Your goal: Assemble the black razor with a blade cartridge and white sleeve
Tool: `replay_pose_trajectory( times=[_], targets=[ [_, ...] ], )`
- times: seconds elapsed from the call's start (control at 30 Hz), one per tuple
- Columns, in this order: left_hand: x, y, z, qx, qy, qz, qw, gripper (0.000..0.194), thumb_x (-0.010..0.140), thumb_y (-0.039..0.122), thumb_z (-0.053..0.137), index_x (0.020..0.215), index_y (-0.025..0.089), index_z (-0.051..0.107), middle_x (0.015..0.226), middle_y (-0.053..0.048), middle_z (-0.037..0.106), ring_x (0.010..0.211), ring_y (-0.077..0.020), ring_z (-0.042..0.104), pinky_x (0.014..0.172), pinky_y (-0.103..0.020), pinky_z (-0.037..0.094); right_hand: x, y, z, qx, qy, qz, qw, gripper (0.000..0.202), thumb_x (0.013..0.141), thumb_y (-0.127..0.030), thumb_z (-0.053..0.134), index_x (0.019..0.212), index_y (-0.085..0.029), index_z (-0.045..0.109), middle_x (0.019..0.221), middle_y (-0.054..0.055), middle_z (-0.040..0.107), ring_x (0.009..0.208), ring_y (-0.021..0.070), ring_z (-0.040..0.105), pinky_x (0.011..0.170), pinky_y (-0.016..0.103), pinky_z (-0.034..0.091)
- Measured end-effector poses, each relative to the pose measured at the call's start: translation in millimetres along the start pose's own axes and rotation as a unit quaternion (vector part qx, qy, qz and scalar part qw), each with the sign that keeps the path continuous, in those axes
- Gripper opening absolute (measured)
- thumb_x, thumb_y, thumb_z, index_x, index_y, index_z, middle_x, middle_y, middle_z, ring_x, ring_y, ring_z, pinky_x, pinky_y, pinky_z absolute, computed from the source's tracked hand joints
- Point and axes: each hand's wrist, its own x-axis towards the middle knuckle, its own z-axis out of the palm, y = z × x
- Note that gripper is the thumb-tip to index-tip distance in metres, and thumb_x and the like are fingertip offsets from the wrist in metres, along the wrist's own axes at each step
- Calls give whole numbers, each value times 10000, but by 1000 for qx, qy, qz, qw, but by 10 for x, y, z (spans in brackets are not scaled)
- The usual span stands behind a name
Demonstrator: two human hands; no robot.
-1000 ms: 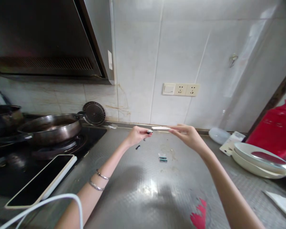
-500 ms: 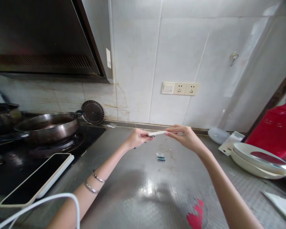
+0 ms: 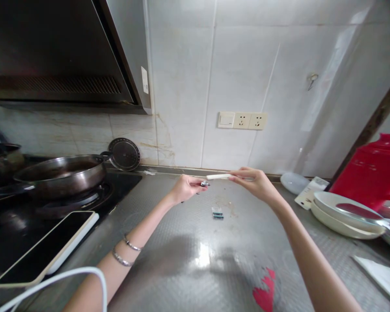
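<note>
My left hand pinches a small shiny metallic piece between thumb and fingers; its exact kind is too small to make out. Level with it, my right hand grips one end of a thin white flat object, seen edge-on. The free end of the white object sits just above and beside the metallic piece; whether they touch I cannot tell. Below both hands, a small clear pack with dark green cylinders, which look like batteries, lies on the metal counter.
At left, a phone lies beside a white cable, and a steel pan sits on the black stove. To the right are stacked dishes, a white remote-like object, a clear bowl and a red thermos.
My hands have drawn slightly apart. The white object has left the left fingers and stays in the right hand, while the metallic piece now shows in the left. The view has shifted slightly.
</note>
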Motion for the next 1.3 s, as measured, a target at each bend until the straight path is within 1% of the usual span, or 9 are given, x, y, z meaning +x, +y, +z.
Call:
replay_pose_trajectory(
  times=[0.13, 0.3, 0.47, 0.6, 0.67, 0.83, 1.0, 1.17, 1.3],
  targets=[
    [-6, 21, 5, 12, -1, 3, 1000, 209, 629, 206, 684, 827, 155, 724, 805, -30, 712, 724, -154, 637, 689, -235, 505, 0, 7, 1, 39, -51, -29, 998, 418, 780, -504, 524, 995, -186, 690, 864, 68, 670, 771, 171, 598, 710, 265, 441],
    [-8, 18, 13, -12, -9, 2, 1000, 205, 632, 192, 678, 826, 143, 722, 818, -41, 711, 726, -151, 641, 693, -226, 506, 0, 89, 4, 32, -21, -2, 999, 402, 771, -499, 540, 960, -183, 702, 871, 64, 669, 778, 175, 600, 725, 268, 437],
    [-16, 32, 25, 4, -13, 7, 1000, 214, 641, 187, 671, 847, 153, 721, 836, -33, 712, 747, -155, 646, 701, -224, 504, -4, 26, -1, 52, -62, -32, 996, 409, 784, -488, 530, 996, -176, 688, 879, 67, 667, 787, 170, 599, 719, 259, 438],
    [-29, 47, 50, 2, -24, 18, 1000, 199, 655, 197, 661, 836, 144, 723, 850, -41, 711, 770, -163, 650, 734, -229, 503, -5, 50, -7, 42, -42, -6, 998, 428, 766, -512, 537, 960, -167, 701, 883, 76, 672, 801, 187, 598, 729, 272, 438],
    [-34, 59, 61, 12, -26, 22, 999, 198, 663, 200, 655, 839, 141, 723, 846, -42, 711, 769, -165, 651, 739, -230, 501, -11, 34, -27, 45, -38, -4, 998, 431, 766, -517, 534, 957, -169, 702, 886, 77, 674, 813, 192, 595, 729, 274, 439],
    [-42, 87, 60, 45, -21, 37, 998, 220, 663, 225, 662, 860, 145, 720, 833, -40, 712, 760, -165, 649, 710, -226, 502, -18, -68, -53, 56, -77, -25, 995, 406, 763, -502, 549, 952, -177, 702, 879, 66, 669, 793, 179, 598, 723, 262, 434],
    [-35, 64, 51, 19, -26, 49, 998, 254, 659, 241, 659, 881, 129, 713, 856, -57, 710, 754, -168, 651, 730, -253, 509, -26, -56, -103, 49, -48, -2, 998, 408, 755, -504, 557, 926, -166, 710, 876, 75, 668, 819, 201, 597, 731, 276, 429],
    [-43, 74, 49, 55, -35, 63, 996, 217, 688, 259, 635, 850, 139, 718, 818, -33, 711, 743, -160, 645, 701, -236, 502, -37, -118, -140, 40, -89, -22, 995, 365, 760, -486, 561, 934, -202, 710, 849, 59, 665, 754, 174, 594, 705, 269, 426],
    [-46, 76, 68, 22, -26, 44, 998, 240, 660, 235, 654, 865, 126, 715, 849, -49, 709, 754, -164, 644, 728, -242, 500, -32, -62, -139, 42, -58, -1, 997, 389, 751, -502, 562, 904, -180, 716, 875, 73, 667, 805, 199, 597, 718, 278, 427]
  ],
)
